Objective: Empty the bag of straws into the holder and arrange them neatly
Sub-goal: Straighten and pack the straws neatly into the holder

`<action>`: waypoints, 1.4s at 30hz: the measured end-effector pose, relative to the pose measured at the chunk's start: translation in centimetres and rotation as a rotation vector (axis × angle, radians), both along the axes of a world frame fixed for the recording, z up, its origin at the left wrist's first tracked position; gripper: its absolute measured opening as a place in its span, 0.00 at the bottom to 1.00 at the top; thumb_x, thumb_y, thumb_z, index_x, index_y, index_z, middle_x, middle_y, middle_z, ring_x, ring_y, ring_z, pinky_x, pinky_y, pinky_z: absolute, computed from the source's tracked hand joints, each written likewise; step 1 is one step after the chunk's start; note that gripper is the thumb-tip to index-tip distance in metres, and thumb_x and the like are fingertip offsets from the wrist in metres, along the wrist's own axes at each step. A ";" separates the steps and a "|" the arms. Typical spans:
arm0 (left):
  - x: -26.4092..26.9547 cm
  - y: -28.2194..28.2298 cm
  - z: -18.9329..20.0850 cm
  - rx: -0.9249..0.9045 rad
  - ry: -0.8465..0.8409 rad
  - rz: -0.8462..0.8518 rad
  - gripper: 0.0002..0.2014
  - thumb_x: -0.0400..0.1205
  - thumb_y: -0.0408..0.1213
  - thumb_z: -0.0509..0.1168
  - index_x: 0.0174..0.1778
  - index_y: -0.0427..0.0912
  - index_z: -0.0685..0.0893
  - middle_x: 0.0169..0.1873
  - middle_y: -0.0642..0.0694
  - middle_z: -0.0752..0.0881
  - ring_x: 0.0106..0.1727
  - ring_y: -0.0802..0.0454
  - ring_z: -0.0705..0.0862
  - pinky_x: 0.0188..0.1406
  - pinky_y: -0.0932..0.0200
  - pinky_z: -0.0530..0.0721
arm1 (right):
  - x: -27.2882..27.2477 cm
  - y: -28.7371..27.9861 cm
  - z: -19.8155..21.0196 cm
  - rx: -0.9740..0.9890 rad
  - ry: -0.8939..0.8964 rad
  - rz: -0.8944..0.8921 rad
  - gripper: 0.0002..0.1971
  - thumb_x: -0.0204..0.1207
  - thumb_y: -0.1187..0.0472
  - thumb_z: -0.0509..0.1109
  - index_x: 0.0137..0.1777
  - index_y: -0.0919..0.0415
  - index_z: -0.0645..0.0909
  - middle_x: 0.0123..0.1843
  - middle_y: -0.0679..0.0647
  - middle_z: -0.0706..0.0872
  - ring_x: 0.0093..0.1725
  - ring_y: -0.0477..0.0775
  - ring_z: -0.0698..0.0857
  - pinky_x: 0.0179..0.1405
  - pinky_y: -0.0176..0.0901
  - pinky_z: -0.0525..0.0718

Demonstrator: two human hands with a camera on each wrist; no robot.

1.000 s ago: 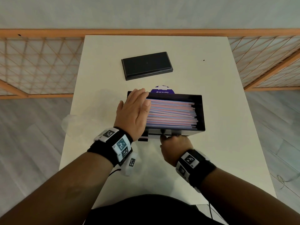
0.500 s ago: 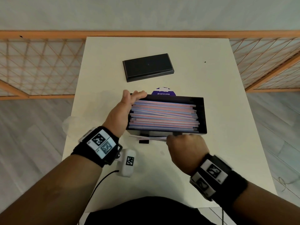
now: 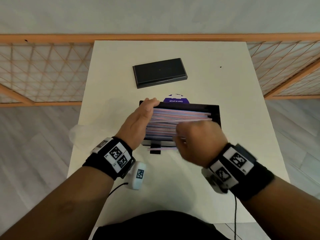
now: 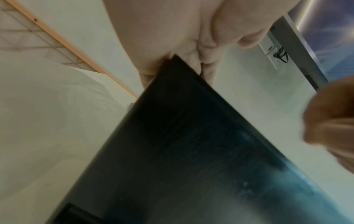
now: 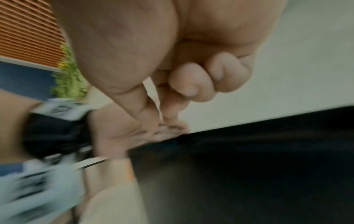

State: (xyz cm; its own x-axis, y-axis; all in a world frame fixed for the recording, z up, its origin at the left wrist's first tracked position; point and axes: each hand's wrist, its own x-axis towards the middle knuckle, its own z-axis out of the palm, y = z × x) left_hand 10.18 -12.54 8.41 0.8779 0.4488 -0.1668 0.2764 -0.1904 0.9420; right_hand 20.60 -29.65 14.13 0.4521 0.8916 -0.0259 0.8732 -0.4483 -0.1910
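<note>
One holder (image 3: 215, 111), one lid (image 3: 160, 72); your left hand (image 3: 136, 121) grips the holder's end, right hand (image 3: 197, 141) fingers pinch one straw (image 3: 195, 120) (blurry).

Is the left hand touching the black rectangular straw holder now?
Touching. In the left wrist view, the left hand has fingers wrapped over the corner of the black rectangular straw holder, with no gap visible.

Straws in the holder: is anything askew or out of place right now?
Yes. One straw lies slanted across the otherwise parallel stack, its tip toward the holder's right wall. A few more straws poke out below the holder's near edge onto the table, beside the right hand.
</note>
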 end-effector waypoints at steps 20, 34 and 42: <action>0.0 -0.4 -1.1 0.201 0.008 -0.023 0.29 0.88 0.57 0.45 0.77 0.48 0.78 0.84 0.55 0.69 0.85 0.70 0.56 0.78 0.77 0.51 | -4.4 1.5 -10.7 -0.403 0.040 0.038 0.13 0.40 0.70 0.83 0.17 0.64 0.79 0.13 0.55 0.76 0.11 0.62 0.77 0.11 0.53 0.79; 0.1 -0.6 -0.3 0.051 -0.044 -0.006 0.45 0.72 0.84 0.38 0.73 0.60 0.75 0.79 0.65 0.67 0.80 0.79 0.56 0.76 0.82 0.50 | -4.2 -1.0 -1.5 -0.093 -0.045 0.026 0.13 0.46 0.69 0.76 0.19 0.57 0.72 0.13 0.52 0.72 0.09 0.59 0.71 0.17 0.36 0.62; 0.1 -0.2 -0.7 -0.066 -0.076 0.037 0.41 0.78 0.79 0.40 0.72 0.57 0.81 0.81 0.58 0.73 0.85 0.68 0.60 0.85 0.66 0.53 | -1.6 3.4 1.7 -0.176 -0.113 0.097 0.03 0.68 0.67 0.67 0.38 0.59 0.80 0.32 0.56 0.86 0.30 0.64 0.86 0.28 0.44 0.69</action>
